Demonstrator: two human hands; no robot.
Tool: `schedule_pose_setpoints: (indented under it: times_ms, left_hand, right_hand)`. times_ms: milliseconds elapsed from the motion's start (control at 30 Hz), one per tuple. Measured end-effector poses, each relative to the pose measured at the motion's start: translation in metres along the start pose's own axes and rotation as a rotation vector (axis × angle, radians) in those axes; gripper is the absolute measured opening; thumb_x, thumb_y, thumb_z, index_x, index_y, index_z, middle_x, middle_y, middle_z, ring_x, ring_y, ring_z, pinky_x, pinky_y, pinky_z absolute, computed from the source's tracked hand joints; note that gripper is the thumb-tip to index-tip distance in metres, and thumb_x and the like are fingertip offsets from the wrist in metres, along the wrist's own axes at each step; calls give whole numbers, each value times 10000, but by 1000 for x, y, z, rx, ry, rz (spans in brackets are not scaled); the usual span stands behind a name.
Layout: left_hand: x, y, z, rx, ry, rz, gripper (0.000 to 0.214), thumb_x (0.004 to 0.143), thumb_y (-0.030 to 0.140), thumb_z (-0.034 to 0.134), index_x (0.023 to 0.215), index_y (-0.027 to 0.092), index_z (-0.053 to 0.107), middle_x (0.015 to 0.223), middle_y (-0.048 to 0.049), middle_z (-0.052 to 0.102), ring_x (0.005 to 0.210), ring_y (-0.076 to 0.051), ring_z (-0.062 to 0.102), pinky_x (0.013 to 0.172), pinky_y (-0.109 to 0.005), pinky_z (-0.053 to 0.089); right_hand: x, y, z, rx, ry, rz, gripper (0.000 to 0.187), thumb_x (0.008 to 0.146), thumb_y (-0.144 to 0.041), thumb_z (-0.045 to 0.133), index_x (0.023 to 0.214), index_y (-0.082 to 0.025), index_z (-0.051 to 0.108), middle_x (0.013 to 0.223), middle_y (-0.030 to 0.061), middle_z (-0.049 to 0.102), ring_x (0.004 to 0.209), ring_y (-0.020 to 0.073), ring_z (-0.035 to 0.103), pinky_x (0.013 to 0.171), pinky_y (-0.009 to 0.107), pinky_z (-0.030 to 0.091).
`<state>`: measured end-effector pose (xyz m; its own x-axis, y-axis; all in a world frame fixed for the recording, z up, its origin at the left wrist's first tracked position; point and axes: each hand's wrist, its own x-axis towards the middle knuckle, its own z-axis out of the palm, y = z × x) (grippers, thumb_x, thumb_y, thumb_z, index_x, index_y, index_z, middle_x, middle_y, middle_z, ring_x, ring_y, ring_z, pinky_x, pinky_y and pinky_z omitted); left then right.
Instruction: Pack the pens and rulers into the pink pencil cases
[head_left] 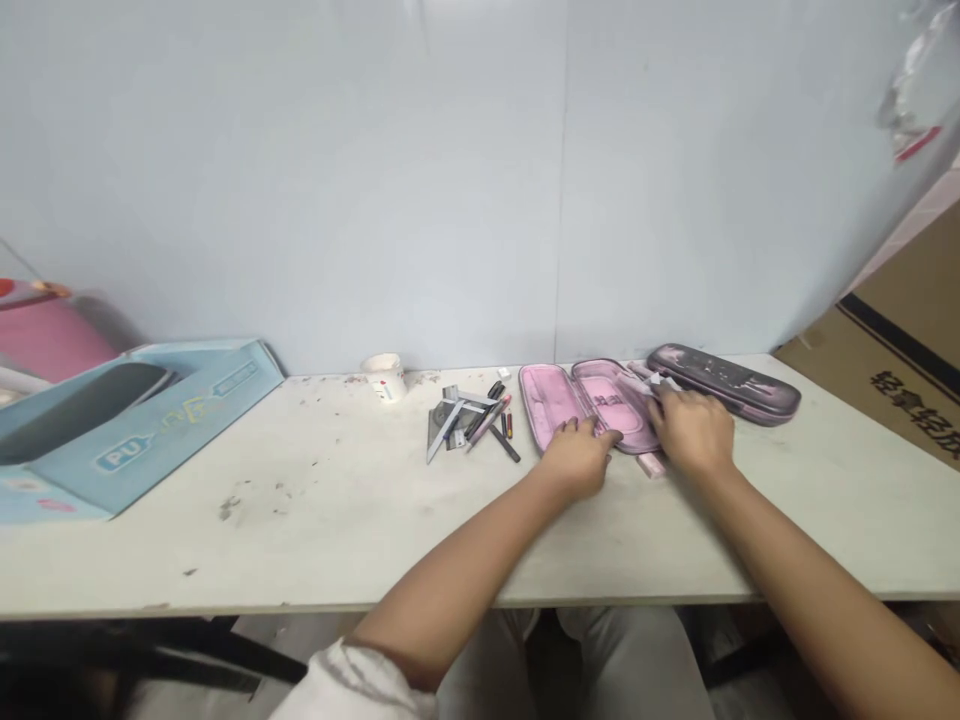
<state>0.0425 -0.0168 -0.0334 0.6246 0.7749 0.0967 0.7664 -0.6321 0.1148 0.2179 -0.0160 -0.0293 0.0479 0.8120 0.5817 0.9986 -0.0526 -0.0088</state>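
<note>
The pink pencil case (600, 400) lies open on the table (300, 520), right of a heap of pens and rulers (472, 415) and just beside a dark pencil case (724, 383). The left hand (577, 458) rests on its near rim with fingers curled. The right hand (694, 432) lies palm down at its right end, and I cannot tell whether either hand grips.

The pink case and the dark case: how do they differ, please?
The pink case lies open; the dark case is shut. The left hand touches the pink case, not the dark case. The dark case lies further right than the pink case. Both lie on the table.
</note>
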Motion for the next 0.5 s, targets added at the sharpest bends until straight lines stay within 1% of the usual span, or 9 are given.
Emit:
schedule_pose_setpoints:
  times_ms: [67, 133, 233, 333, 400, 500]
  left_hand:
    - [-2, -2, 0, 13, 11, 18, 426, 850, 277, 378, 1274, 259, 417, 1340, -136, 387, 1169, -311, 437, 958, -464, 337]
    - [-5, -4, -1, 3, 37, 45, 419, 852, 282, 377, 1267, 252, 429, 1326, -134, 407, 1151, -302, 453, 948, -451, 350]
    - [-11, -10, -3, -71, 94, 111, 400, 866, 299, 359, 1247, 224, 454, 1259, -113, 477, 1102, -245, 493, 937, -385, 375]
    - [-19, -21, -10, -137, 165, 143, 354, 873, 286, 348, 1176, 205, 512, 1151, -86, 547, 1048, -195, 518, 918, -325, 389]
    - [-26, -34, -17, -136, 233, 94, 327, 873, 274, 349, 1128, 195, 537, 1115, -82, 557, 1039, -191, 515, 917, -320, 383]
    - [-42, -60, -27, -82, 356, -84, 301, 875, 271, 342, 1080, 176, 541, 1074, -92, 552, 1011, -203, 514, 893, -337, 387]
  right_hand:
    - [-1, 2, 5, -86, -31, -117, 332, 883, -270, 347, 962, -116, 630, 853, 135, 678, 867, 239, 587, 759, 353, 327]
    - [-1, 4, 8, -120, -88, -182, 320, 877, -265, 354, 917, -113, 633, 848, 145, 675, 864, 251, 576, 752, 369, 314]
    - [1, 4, 8, -110, -189, -204, 323, 858, -303, 380, 862, -119, 645, 870, 159, 667, 884, 275, 553, 731, 379, 321]
    - [3, 0, 4, -88, -210, -216, 352, 854, -330, 372, 835, -126, 658, 919, 166, 654, 946, 297, 512, 732, 385, 335]
    - [6, -7, 0, -59, -193, -231, 369, 860, -331, 354, 836, -131, 663, 937, 159, 646, 968, 297, 490, 748, 389, 342]
    - [9, -28, -6, 22, -170, -281, 372, 862, -319, 344, 854, -135, 668, 941, 140, 638, 991, 284, 466, 794, 388, 344]
